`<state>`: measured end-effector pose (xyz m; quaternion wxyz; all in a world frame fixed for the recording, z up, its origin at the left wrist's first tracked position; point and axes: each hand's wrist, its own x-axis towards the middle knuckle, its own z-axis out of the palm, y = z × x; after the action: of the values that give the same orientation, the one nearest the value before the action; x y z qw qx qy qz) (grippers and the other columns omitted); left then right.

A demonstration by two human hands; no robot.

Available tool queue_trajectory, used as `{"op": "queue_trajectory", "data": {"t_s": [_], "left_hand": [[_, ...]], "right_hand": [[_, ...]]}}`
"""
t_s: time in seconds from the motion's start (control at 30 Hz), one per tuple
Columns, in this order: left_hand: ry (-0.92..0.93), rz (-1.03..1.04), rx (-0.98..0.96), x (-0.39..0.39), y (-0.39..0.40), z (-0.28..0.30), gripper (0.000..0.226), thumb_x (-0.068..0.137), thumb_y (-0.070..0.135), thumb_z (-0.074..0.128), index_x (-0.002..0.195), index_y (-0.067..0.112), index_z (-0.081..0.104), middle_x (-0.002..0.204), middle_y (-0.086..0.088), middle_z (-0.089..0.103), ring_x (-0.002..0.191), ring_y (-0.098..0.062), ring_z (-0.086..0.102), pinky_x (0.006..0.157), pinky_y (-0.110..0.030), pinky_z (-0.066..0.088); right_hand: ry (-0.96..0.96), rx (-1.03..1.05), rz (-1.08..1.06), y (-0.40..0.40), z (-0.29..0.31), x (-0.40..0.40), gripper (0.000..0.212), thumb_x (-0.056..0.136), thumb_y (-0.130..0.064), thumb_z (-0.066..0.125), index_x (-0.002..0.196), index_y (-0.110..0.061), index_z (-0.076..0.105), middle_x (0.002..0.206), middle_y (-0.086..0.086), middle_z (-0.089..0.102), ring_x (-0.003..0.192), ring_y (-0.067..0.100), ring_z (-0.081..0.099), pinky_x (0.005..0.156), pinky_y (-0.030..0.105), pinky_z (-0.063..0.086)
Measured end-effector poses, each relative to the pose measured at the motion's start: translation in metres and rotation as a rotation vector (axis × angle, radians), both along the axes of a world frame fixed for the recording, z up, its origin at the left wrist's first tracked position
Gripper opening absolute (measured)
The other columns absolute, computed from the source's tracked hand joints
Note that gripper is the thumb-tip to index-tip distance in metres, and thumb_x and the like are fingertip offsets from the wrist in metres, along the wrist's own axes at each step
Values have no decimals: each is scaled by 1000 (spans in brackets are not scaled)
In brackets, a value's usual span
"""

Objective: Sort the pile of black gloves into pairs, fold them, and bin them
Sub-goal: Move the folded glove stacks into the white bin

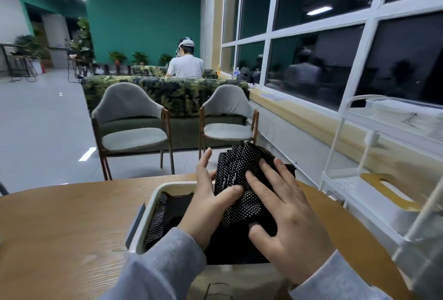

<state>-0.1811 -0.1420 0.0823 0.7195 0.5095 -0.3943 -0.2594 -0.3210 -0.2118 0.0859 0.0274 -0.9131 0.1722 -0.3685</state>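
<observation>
A white bin (153, 200) stands on the wooden table (67, 223) right in front of me, with several black dotted gloves (160, 215) lying inside it. Above the bin is a folded pair of black gloves with white dots (242, 167). My left hand (206, 201) holds this folded pair from the left, thumb across its front, fingers extended behind it. My right hand (285, 218) lies flat on top of the pair, fingers spread and pressing down.
A white wire rack with clear shelves (374, 179) stands at the table's right edge, close to my right hand. Two grey chairs (131, 127) face the table's far side. A person sits beyond a patterned sofa (167, 91). Windows run along the right.
</observation>
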Motion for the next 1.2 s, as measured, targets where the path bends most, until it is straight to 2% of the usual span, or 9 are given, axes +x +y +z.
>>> {"op": "queue_trajectory", "data": {"t_s": [0.2, 0.4, 0.53, 0.73, 0.83, 0.9, 0.97, 1.07, 1.2], "left_hand": [[166, -91, 103, -15, -16, -16, 81, 82, 0, 59, 138, 45, 24, 106, -2, 68, 95, -17, 68, 72, -26, 53], [96, -32, 292, -20, -26, -10, 67, 85, -19, 41, 144, 8, 23, 95, 4, 47, 40, 8, 53, 37, -7, 36], [98, -27, 413, -15, -24, -13, 69, 84, -20, 43, 145, 4, 21, 104, 1, 46, 54, -3, 49, 37, -7, 35], [154, -112, 487, -13, -17, -24, 97, 76, 7, 56, 148, 40, -1, 89, -9, 70, 79, -23, 65, 81, -44, 53], [52, -60, 481, -11, -16, -26, 86, 83, 4, 54, 145, 43, 8, 71, 15, 62, 62, 7, 60, 74, -23, 50], [2, -26, 466, -6, -10, -22, 79, 83, 3, 54, 138, 45, 15, 76, 21, 58, 62, 14, 52, 68, -11, 41], [-107, 12, 455, 6, 2, -18, 77, 87, 0, 50, 143, 41, 17, 117, 15, 56, 87, 15, 50, 72, -6, 40], [-428, 161, 470, 24, 19, -4, 60, 90, 10, 48, 141, 35, 30, 138, 11, 45, 86, 18, 51, 81, -8, 40], [-843, 339, 764, 50, 32, -10, 48, 98, 18, 38, 144, 26, 24, 143, 8, 35, 130, 2, 31, 99, -9, 17]], "right_hand": [[49, 20, -95, -9, -8, -10, 69, 67, -41, 44, 135, -33, 48, 146, -7, 39, 141, 12, 19, 98, 27, 23], [9, 85, -118, -9, -19, -7, 63, 64, -41, 44, 124, -32, 61, 139, -9, 49, 135, 8, 29, 85, 28, 39], [37, 94, -133, -8, -24, -2, 62, 64, -41, 43, 122, -34, 62, 137, -10, 52, 133, 9, 33, 81, 30, 47], [187, 125, -93, -10, -38, 5, 62, 61, -40, 40, 116, -32, 65, 130, -7, 58, 129, 13, 40, 85, 31, 48], [324, 157, -91, -11, -41, 10, 68, 64, -45, 33, 127, -35, 55, 139, -7, 50, 134, 9, 29, 94, 30, 44], [404, 196, -64, -14, -40, 12, 82, 63, -53, 19, 143, -40, 29, 155, -14, 17, 140, 0, -8, 113, 31, 13], [507, 310, -48, -15, -32, 14, 91, 57, -60, 8, 146, -43, 12, 156, -19, -4, 130, -6, -27, 109, 30, -17], [551, 364, -63, -16, -23, 23, 95, 57, -69, -1, 144, -41, 23, 155, -20, 5, 137, -6, -15, 109, 34, -23], [542, 286, -127, -19, -15, 43, 51, 88, -56, 16, 120, -31, 46, 128, -13, 45, 126, 10, 35, 114, 36, 15]]}}
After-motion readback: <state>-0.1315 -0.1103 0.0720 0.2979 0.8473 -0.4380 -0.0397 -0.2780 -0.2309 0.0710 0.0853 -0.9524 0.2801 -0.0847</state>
